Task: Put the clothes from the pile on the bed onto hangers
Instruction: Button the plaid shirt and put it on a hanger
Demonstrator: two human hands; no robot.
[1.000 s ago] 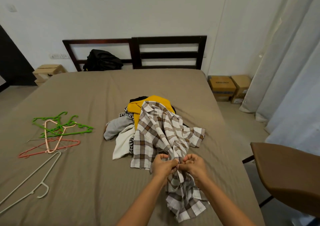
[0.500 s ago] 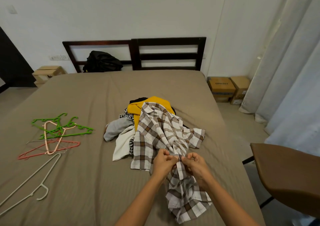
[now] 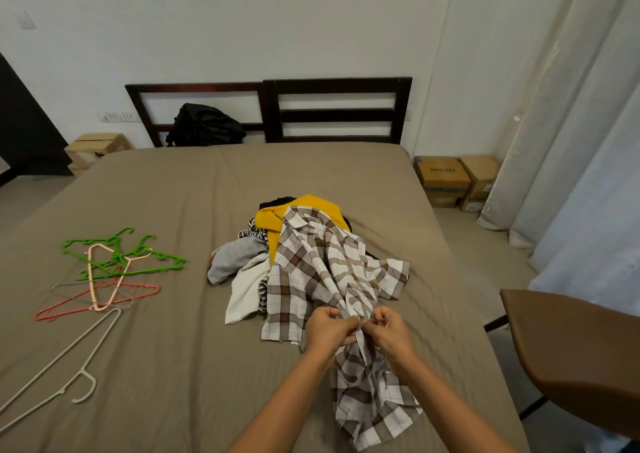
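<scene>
A brown-and-white plaid shirt [image 3: 322, 265] lies stretched from the clothes pile [image 3: 263, 244] toward the near edge of the bed [image 3: 173, 348]. My left hand [image 3: 327, 329] and my right hand [image 3: 389, 329] meet at the shirt's front edge, and each pinches the fabric there. Under the shirt sit a yellow garment [image 3: 273, 218], a grey one [image 3: 232, 256] and a white one [image 3: 246, 286]. Green hangers [image 3: 138, 255], a peach hanger [image 3: 95, 279], a red hanger [image 3: 97, 300] and a white hanger [image 3: 69, 373] lie on the bed's left side.
A dark headboard [image 3: 332, 111] with a black bag [image 3: 204, 125] stands at the far end. Cardboard boxes [image 3: 446, 180] sit on the floor at the right by pale curtains [image 3: 571, 140]. A brown chair [image 3: 575, 352] stands at the near right. Another box [image 3: 97, 146] is at the far left.
Both hands shifted slightly up the shirt's front edge, staying close together. The fingers reworked their pinch on the fabric. The pile and hangers stayed put.
</scene>
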